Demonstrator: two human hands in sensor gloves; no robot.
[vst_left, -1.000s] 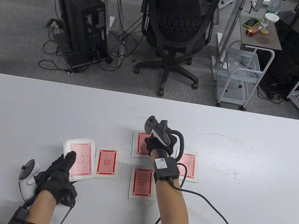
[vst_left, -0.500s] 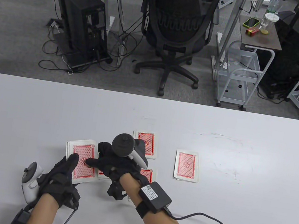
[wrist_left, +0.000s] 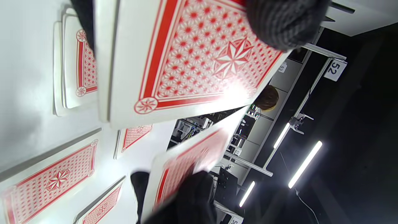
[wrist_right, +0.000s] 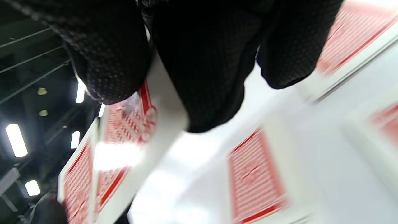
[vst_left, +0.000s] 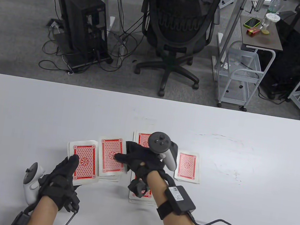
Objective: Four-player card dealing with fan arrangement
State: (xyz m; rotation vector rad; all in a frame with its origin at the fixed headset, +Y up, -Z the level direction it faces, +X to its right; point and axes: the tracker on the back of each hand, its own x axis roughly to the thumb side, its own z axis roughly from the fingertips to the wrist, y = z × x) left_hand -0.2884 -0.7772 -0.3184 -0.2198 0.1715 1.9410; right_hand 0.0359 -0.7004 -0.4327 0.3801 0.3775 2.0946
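My left hand (vst_left: 70, 166) grips the red-backed deck (vst_left: 84, 162) just above the table, thumb on its top card; the deck fills the left wrist view (wrist_left: 186, 56). My right hand (vst_left: 121, 157) pinches a single card (vst_left: 110, 155) and holds it face down over the left dealt pile (vst_left: 109, 178). The right wrist view shows that card (wrist_right: 136, 124) between my gloved fingers (wrist_right: 199, 62). The far pile (vst_left: 142, 138), the right pile (vst_left: 186, 167) and the near pile (vst_left: 140, 197) lie face down; my right hand and wrist hide parts of the far and near piles.
The white table (vst_left: 26, 111) is bare to the left, right and far side of the cards. My right wrist's cable (vst_left: 220, 223) trails across the table at the lower right. An office chair (vst_left: 177, 34) stands beyond the far edge.
My right hand left the far pile, came to the deck, took the top card, and now carries it right, over the left pile. My left hand kept the deck nearly still.
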